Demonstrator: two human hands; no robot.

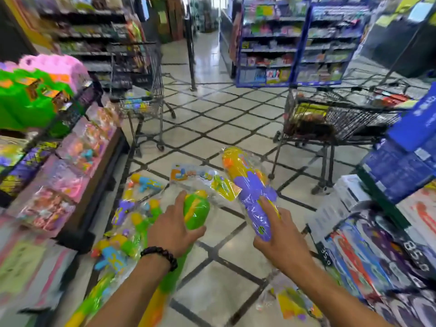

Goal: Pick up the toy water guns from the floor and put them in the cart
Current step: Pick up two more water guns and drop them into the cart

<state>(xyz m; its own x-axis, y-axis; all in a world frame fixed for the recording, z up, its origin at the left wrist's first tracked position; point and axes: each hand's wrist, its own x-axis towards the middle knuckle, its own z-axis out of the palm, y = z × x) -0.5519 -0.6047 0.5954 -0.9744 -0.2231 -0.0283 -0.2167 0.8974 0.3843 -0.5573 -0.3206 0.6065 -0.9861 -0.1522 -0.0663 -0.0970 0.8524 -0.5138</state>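
- My left hand (pixel 175 228) reaches forward, thumb and fingers curled round a green water gun (pixel 196 210).
- A dark bead bracelet (pixel 160 256) sits on my left wrist.
- My right hand (pixel 280 228) grips a purple and yellow water gun (pixel 251 192), forefinger stretched along it.
- Both forearms are bare.

Tiled floor (pixel 226 274) with dark diagonal lines, bearing bagged water guns (pixel 132 220) in a heap at left, two carts (pixel 141 90) beyond, and boxes (pixel 349 192) at right.
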